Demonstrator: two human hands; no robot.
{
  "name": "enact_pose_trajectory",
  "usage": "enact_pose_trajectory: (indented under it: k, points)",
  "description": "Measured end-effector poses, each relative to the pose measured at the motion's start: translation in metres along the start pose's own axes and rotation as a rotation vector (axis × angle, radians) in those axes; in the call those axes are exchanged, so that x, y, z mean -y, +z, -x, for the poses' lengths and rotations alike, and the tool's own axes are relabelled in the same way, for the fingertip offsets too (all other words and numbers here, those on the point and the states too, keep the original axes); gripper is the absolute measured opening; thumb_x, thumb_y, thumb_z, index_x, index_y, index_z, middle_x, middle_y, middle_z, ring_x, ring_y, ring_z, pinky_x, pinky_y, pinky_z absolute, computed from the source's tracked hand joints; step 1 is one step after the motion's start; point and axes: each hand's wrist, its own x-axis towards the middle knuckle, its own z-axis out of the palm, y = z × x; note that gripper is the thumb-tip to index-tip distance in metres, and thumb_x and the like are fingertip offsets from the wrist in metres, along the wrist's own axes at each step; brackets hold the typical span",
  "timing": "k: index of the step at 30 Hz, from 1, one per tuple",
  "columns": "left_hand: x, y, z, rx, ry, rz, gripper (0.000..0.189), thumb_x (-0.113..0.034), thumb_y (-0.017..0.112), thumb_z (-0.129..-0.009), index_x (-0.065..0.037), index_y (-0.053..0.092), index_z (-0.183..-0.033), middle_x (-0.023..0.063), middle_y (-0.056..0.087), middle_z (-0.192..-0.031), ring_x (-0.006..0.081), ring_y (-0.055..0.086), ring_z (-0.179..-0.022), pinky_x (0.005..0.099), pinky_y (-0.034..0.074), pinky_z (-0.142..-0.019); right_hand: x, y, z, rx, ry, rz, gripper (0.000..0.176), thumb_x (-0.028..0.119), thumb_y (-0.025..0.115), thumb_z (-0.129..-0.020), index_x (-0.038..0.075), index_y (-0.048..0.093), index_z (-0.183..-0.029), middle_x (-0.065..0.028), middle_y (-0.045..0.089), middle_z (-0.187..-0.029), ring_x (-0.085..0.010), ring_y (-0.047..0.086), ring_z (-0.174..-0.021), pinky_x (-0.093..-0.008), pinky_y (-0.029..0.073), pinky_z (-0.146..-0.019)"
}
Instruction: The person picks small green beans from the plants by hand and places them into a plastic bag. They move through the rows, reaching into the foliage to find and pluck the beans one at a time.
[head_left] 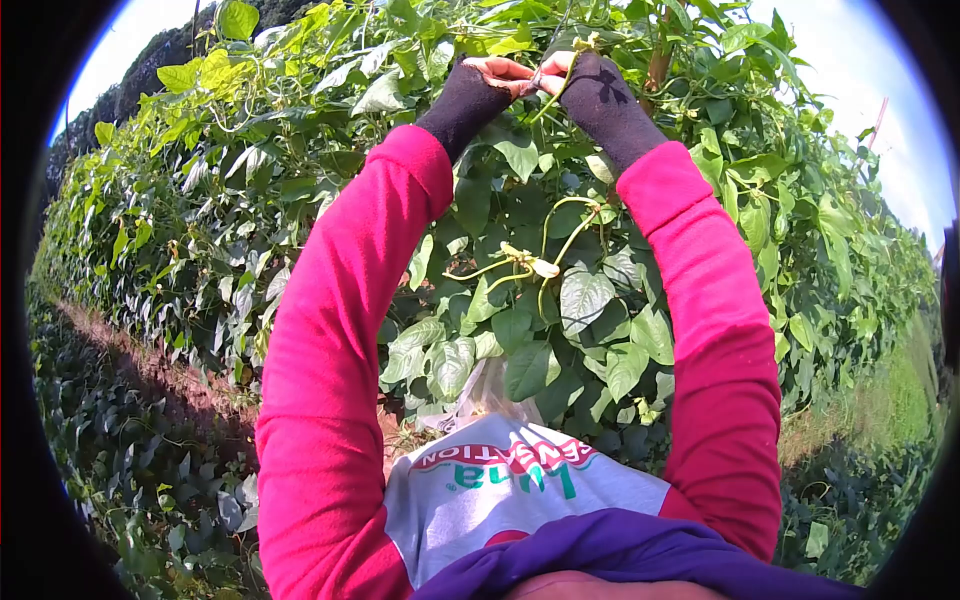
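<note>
My left hand [490,82] and my right hand [588,88] are raised in front of the leafy vines, their fingertips almost meeting. Dark fingerless gloves cover both palms and wrists. The fingers of each hand are pinched together at a small dark, thin thing [535,82] that is too small to name. A slender green stem or pod [561,92] runs down past the right fingers, with a pale flower-like tip [586,42] above them. Lower down, between my forearms, hang several thin green pods or stems [568,240] and a pale yellow blossom [543,268].
Dense climbing foliage [330,180] spreads across the view and rises above my hands. A translucent plastic bag [490,390] hangs at my waist. Reddish soil [150,365] shows at the left, with low leafy plants [120,470] beside it. A brown pole [660,62] stands behind my right hand.
</note>
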Motion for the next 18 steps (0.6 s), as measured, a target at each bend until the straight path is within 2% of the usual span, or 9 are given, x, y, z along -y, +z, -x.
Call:
enact_pose_trajectory:
  k: [1,3,7,13,18]
  points:
    - [0.002,0.001,0.0,-0.011,0.029,-0.035,0.03,-0.019,0.078,-0.08,-0.001,0.071,-0.103,0.0039,0.072,-0.086,0.0071,0.063,-0.075,0.0228,0.052,-0.072,0.003,-0.003,-0.002,0.055,0.028,0.026,0.022,0.023,0.064,-0.087,0.006,0.07,-0.099,-0.0113,0.069,-0.081,-0.0201,0.065,-0.075,-0.0323,0.049,-0.071]
    - [0.005,0.001,0.0,-0.015,0.086,0.035,0.028,-0.02,0.079,-0.079,-0.002,0.072,-0.099,0.004,0.072,-0.083,0.0068,0.062,-0.073,0.0235,0.051,-0.071,-0.004,-0.002,-0.003,0.079,0.009,-0.022,0.021,0.025,0.066,-0.084,0.007,0.07,-0.094,-0.0142,0.068,-0.083,-0.028,0.066,-0.077,-0.0378,0.05,-0.072]
    - [-0.01,0.001,0.008,-0.043,0.095,-0.192,0.024,-0.023,0.077,-0.079,-0.007,0.073,-0.097,0.0038,0.071,-0.077,0.0083,0.061,-0.068,0.0261,0.05,-0.066,-0.004,0.001,0.001,-0.02,-0.004,-0.058,0.024,0.026,0.067,-0.083,0.007,0.069,-0.097,-0.0148,0.068,-0.082,-0.028,0.066,-0.076,-0.0379,0.05,-0.071]
    - [-0.018,0.001,0.01,0.008,0.105,-0.168,0.022,-0.021,0.076,-0.078,-0.005,0.073,-0.093,0.0065,0.072,-0.08,0.011,0.064,-0.069,0.0268,0.051,-0.067,0.0,0.001,0.002,0.007,0.038,-0.065,0.018,0.022,0.063,-0.087,0.005,0.067,-0.093,-0.0133,0.065,-0.079,-0.0254,0.062,-0.076,-0.0373,0.046,-0.071]
    - [-0.009,0.003,0.006,0.008,0.146,-0.179,0.023,-0.022,0.076,-0.079,-0.004,0.073,-0.093,0.006,0.071,-0.078,0.0112,0.064,-0.068,0.027,0.051,-0.067,-0.003,0.001,0.002,0.03,0.058,-0.049,0.022,0.027,0.064,-0.089,0.007,0.068,-0.097,-0.013,0.066,-0.081,-0.0271,0.063,-0.076,-0.037,0.047,-0.071]
